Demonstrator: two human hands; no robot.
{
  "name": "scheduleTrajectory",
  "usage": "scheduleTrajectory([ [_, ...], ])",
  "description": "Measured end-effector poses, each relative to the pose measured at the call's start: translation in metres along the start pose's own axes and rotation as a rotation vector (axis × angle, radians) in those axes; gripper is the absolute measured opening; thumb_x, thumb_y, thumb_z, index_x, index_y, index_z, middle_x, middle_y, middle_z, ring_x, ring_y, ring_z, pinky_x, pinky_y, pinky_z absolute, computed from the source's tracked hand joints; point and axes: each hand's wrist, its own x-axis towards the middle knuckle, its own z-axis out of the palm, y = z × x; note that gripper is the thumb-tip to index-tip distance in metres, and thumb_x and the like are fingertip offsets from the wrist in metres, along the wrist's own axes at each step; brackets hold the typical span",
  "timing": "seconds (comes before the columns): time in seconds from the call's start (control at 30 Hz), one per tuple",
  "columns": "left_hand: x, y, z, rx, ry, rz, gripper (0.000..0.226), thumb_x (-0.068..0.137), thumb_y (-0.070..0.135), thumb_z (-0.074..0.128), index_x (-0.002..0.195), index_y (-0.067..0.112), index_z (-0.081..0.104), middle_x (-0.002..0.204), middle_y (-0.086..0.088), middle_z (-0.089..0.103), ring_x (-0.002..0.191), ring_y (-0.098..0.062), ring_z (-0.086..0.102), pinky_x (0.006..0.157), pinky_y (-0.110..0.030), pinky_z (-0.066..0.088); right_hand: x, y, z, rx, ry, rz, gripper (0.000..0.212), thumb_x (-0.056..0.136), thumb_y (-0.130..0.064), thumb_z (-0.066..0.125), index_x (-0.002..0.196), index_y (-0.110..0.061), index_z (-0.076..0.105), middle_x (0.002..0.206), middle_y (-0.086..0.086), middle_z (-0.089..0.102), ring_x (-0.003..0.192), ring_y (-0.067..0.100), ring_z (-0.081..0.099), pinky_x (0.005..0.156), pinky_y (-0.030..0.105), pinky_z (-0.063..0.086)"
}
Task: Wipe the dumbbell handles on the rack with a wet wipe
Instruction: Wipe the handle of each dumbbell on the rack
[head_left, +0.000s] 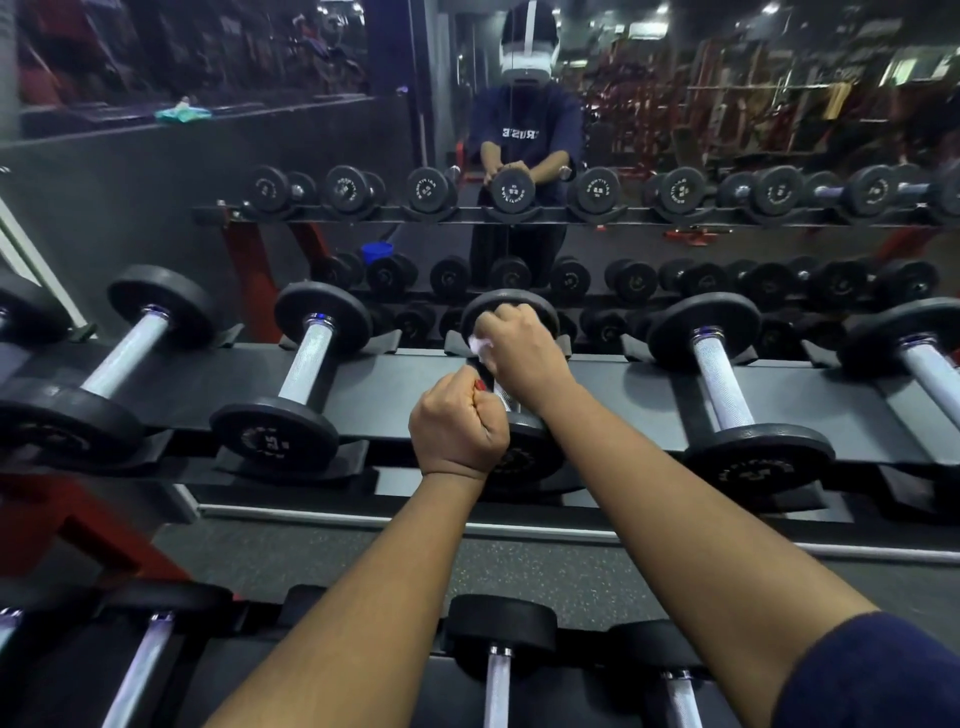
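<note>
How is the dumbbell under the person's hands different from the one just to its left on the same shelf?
The held dumbbell has its handle almost fully covered by the left hand and right hand; the left neighbour shows its whole silver handle. A white wipe is pressed to the held one, while nothing touches the neighbour. Both have black round ends and rest in cradles on the rack.

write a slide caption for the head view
Both hands grip one dumbbell handle on the rack, right hand holding a wet wipe.

Knurled metal handles (311, 358), matt black weight heads (322, 317)
</note>
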Motion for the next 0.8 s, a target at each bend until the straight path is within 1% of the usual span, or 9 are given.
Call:
scheduleTrajectory([
  [0.07, 0.0, 0.001, 0.0, -0.003, -0.001, 0.006, 0.012, 0.071, 0.019, 0.033, 0.059, 0.019, 0.032, 0.052, 0.005, 0.03, 0.043, -0.018, 0.026, 0.044, -0.018, 0.01, 0.0, 0.0, 0.001, 0.016, -0.005, 0.021, 0.018, 0.091, -0.009, 0.05, 0.101, -0.001, 0.062, 0.1, 0.016, 0.058, 0.095, 0.031, 0.048, 0.079, 0.035, 0.044],
  [0.2, 0.001, 0.001, -0.001, -0.013, 0.003, 0.005, 0.013, 0.071, 0.019, 0.034, 0.058, 0.016, 0.035, 0.052, 0.004, 0.031, 0.043, -0.017, 0.026, 0.045, -0.016, 0.009, -0.002, 0.0, -0.001, 0.07, 0.046, 0.285, 0.024, 0.087, -0.01, 0.051, 0.11, -0.002, 0.053, 0.11, 0.017, 0.054, 0.101, 0.033, 0.05, 0.076, 0.033, 0.038],
  [0.3, 0.0, 0.001, -0.001, -0.013, 0.01, 0.008, 0.013, 0.071, 0.019, 0.034, 0.058, 0.016, 0.035, 0.052, 0.004, 0.031, 0.043, -0.016, 0.026, 0.045, -0.015, 0.009, -0.008, 0.002, -0.004, 0.188, 0.075, 0.555, 0.017, 0.09, -0.012, 0.05, 0.103, -0.002, 0.049, 0.101, 0.016, 0.058, 0.089, 0.032, 0.055, 0.066, 0.031, 0.033],
  [0.4, 0.0, 0.001, -0.001, -0.022, 0.012, 0.006, 0.014, 0.071, 0.019, 0.034, 0.058, 0.016, 0.034, 0.052, 0.004, 0.031, 0.043, -0.016, 0.026, 0.046, -0.015, 0.01, -0.013, 0.007, 0.007, 0.483, 0.028, 0.884, 0.027, 0.095, -0.025, 0.047, 0.082, -0.004, 0.058, 0.092, 0.023, 0.057, 0.084, 0.032, 0.055, 0.066, 0.027, 0.031],
  [0.47, 0.0, 0.002, -0.001, -0.021, 0.014, 0.006, 0.017, 0.071, 0.019, 0.034, 0.056, 0.013, 0.038, 0.052, 0.004, 0.031, 0.043, -0.016, 0.026, 0.046, -0.014, 0.01, -0.014, 0.009, 0.015, 0.788, -0.037, 1.087, 0.03, 0.091, -0.02, 0.047, 0.067, -0.005, 0.058, 0.077, 0.02, 0.059, 0.072, 0.031, 0.054, 0.068, 0.033, 0.042],
  [0.53, 0.0, 0.003, -0.002, -0.024, 0.021, 0.014, 0.015, 0.071, 0.018, 0.034, 0.057, 0.015, 0.038, 0.053, 0.006, 0.031, 0.044, -0.015, 0.026, 0.047, -0.014, 0.01, -0.018, 0.0, 0.006, 1.251, -0.042, 1.232, 0.021, 0.087, -0.002, 0.046, 0.082, 0.006, 0.064, 0.066, 0.02, 0.062, 0.059, 0.03, 0.061, 0.066, 0.04, 0.057],
  [0.67, 0.001, 0.004, -0.003, -0.038, 0.025, 0.018, 0.013, 0.072, 0.018, 0.033, 0.059, 0.018, 0.037, 0.054, 0.007, 0.031, 0.045, -0.014, 0.026, 0.048, -0.014, 0.01, -0.02, -0.008, -0.009, 1.426, 0.005, 1.23, 0.032, 0.093, 0.008, 0.03, 0.077, 0.01, 0.057, 0.044, 0.014, 0.06, 0.036, 0.018, 0.06, 0.037, 0.023, 0.05],
  [0.73, 0.001, 0.003, -0.003, -0.035, 0.024, 0.01, 0.017, 0.072, 0.018, 0.033, 0.057, 0.014, 0.041, 0.054, 0.007, 0.031, 0.045, -0.014, 0.026, 0.048, -0.014, 0.009, -0.02, -0.01, -0.004, 1.411, 0.036, 1.225, 0.03, 0.092, 0.003, 0.036, 0.071, 0.005, 0.058, 0.049, 0.015, 0.062, 0.048, 0.025, 0.065, 0.048, 0.031, 0.056],
  [0.8, 0.0, 0.002, -0.003, -0.039, 0.015, -0.01, 0.015, 0.072, 0.019, 0.033, 0.057, 0.016, 0.037, 0.052, 0.005, 0.031, 0.043, -0.015, 0.027, 0.047, -0.016, 0.01, -0.019, 0.0, 0.008, 1.087, 0.086, 1.118, 0.024, 0.086, -0.014, 0.051, 0.065, -0.004, 0.059, 0.059, 0.011, 0.065, 0.068, 0.032, 0.068, 0.064, 0.042, 0.055],
])
